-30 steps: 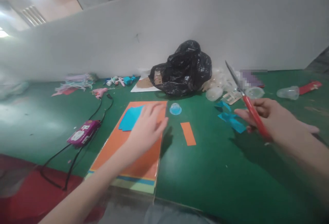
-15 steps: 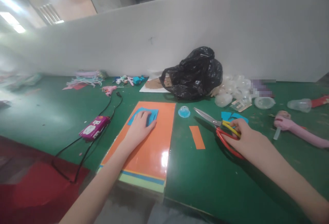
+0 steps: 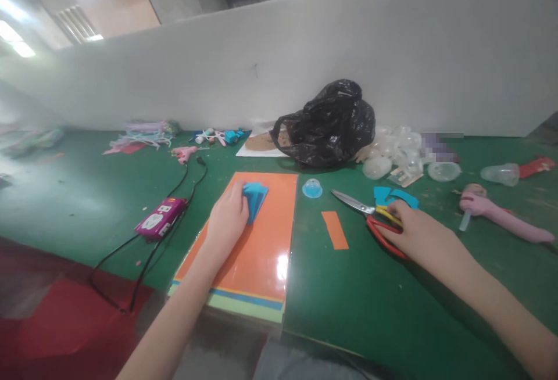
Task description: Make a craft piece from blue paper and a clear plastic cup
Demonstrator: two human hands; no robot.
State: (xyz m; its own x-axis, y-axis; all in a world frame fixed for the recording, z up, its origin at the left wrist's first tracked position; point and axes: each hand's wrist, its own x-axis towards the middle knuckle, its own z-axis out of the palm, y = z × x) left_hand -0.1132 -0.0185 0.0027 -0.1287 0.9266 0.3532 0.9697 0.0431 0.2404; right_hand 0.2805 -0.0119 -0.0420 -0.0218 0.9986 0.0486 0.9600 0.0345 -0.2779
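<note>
My left hand [image 3: 227, 219] is closed on a blue paper piece [image 3: 255, 197], lifting its edge off the orange top sheet of a stack of coloured paper [image 3: 257, 252]. My right hand [image 3: 418, 235] rests on the green table, fingers on the red and yellow handles of scissors [image 3: 370, 214] that lie flat with the blades pointing left. An orange paper strip [image 3: 335, 230] lies between the stack and the scissors. Blue paper scraps [image 3: 394, 196] sit just beyond my right hand.
A small clear blue cup [image 3: 312, 188], a black plastic bag [image 3: 329, 124] and clear plastic shells [image 3: 392, 153] stand at the back. A pink glue gun [image 3: 501, 217] lies right. A purple power strip [image 3: 160, 217] with black cables lies left. A white partition wall [image 3: 305, 60] bounds the table.
My right hand brought the raised scissors down flat onto the table. My left hand reached onto the blue paper piece, pressed it, then gripped and lifted it.
</note>
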